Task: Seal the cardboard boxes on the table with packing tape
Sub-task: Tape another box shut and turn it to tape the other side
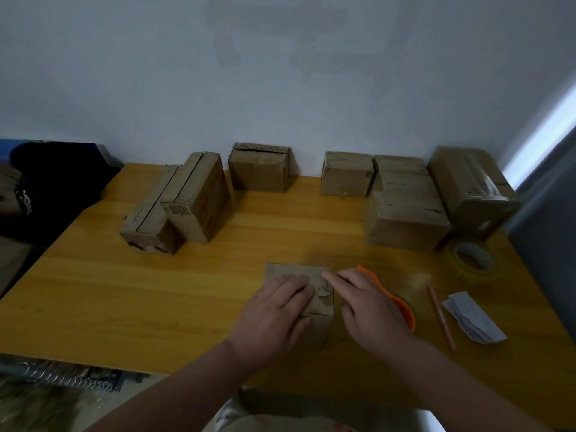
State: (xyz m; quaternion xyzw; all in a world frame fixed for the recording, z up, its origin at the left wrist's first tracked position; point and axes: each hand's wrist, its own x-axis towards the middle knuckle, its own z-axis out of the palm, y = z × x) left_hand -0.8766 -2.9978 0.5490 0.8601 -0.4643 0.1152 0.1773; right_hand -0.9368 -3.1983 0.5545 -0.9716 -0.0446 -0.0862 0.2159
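Hands on the work: left hand (274, 316) flat on top of small cardboard box (296, 274), fingers straight, thumb down its near face. Right hand (371, 307): index finger straight, tip pressing the box top just beside the left fingertips. Its other fingers are loosely curled and grip nothing I can make out.

Orange plastic tool (403, 310) sits just right of the right-hand fingers, partly hidden by them; contact unclear. Further right: pen (441, 316), then folded paper (473, 316). Tape roll (473, 258) lies flat, right of and beyond the fingers.

Surface is yellow wood-grain table (124, 307). Spiral notebook (71, 374) lies below its near-left edge.

Well beyond the fingertips, along the back edge: two long boxes (174, 210) touching at left, one box (260, 169) against the wall, and a cluster of boxes (405, 210) at right, the outermost with glossy tape.

Plain pale wall (280, 73) behind. Dark bag (53, 188) off the table's far left, grey curtain (548, 229) at right.
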